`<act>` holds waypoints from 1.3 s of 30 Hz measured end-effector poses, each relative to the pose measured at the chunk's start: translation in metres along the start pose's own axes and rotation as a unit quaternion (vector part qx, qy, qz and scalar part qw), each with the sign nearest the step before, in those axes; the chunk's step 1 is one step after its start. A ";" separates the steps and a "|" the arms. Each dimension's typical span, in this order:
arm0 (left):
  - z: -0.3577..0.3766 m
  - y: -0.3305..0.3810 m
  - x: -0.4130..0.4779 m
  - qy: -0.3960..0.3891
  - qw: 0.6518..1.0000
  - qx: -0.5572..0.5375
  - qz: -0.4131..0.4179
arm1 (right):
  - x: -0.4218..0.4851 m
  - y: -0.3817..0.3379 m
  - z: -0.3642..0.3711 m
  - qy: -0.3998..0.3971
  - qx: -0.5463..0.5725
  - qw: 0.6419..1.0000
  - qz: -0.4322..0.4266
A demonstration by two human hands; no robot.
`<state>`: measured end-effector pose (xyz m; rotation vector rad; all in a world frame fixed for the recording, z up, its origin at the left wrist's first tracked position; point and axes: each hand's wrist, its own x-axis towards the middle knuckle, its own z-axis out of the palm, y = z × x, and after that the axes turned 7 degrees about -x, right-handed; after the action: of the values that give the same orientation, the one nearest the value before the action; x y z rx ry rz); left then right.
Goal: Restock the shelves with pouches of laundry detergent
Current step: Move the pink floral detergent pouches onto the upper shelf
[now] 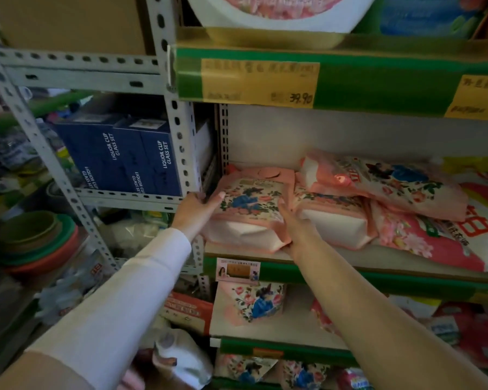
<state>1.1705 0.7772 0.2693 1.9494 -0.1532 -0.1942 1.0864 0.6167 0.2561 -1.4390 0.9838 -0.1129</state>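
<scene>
A pink floral detergent pouch (250, 212) lies flat at the left end of the middle shelf (330, 270). My left hand (196, 211) holds its left edge, thumb on top. On the pouch's right edge lies my right hand (293, 225), between it and a second pouch (331, 218) beside it, fingers partly hidden. A third pouch (386, 184) lies tilted on top of others further right.
A grey slotted upright (185, 153) stands just left of my left hand, with blue glass-set boxes (124, 156) behind it. A large red-and-white bag (468, 220) fills the shelf's right end. More floral pouches (255, 302) sit on the lower shelves; stacked basins (34, 237) at left.
</scene>
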 end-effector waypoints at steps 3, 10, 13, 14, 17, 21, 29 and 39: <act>-0.005 -0.011 0.010 -0.018 0.999 0.030 0.004 | -0.001 0.003 0.006 0.041 -0.015 0.999 -0.007; -0.004 -0.022 0.014 -0.046 0.994 -0.077 -0.069 | 0.034 0.011 0.016 0.028 0.002 1.000 0.006; -0.007 -0.025 0.016 -0.052 0.982 -0.133 -0.121 | 0.014 0.001 0.017 0.037 -0.013 0.999 0.004; -0.008 -0.024 0.017 -0.061 0.979 -0.145 -0.132 | 0.009 0.000 0.016 0.044 -0.012 0.999 0.003; -0.008 -0.018 0.020 -0.083 0.973 -0.164 -0.141 | 0.006 0.001 0.016 0.046 0.031 0.998 -0.027; -0.006 -0.014 0.019 -0.105 0.964 -0.176 -0.167 | 0.016 0.005 0.011 0.026 0.053 0.998 -0.020; -0.011 -0.023 0.007 -0.196 0.950 -0.125 -0.208 | -0.006 -0.001 -0.015 -0.042 0.027 0.998 0.029; -0.005 -0.020 0.019 -0.167 0.972 -0.075 -0.144 | 0.011 -0.007 -0.013 -0.076 -0.052 0.996 0.001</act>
<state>1.1904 0.7850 0.2515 1.7690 -0.0722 -0.7076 1.0883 0.5985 0.2587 -1.5178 0.8767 0.0510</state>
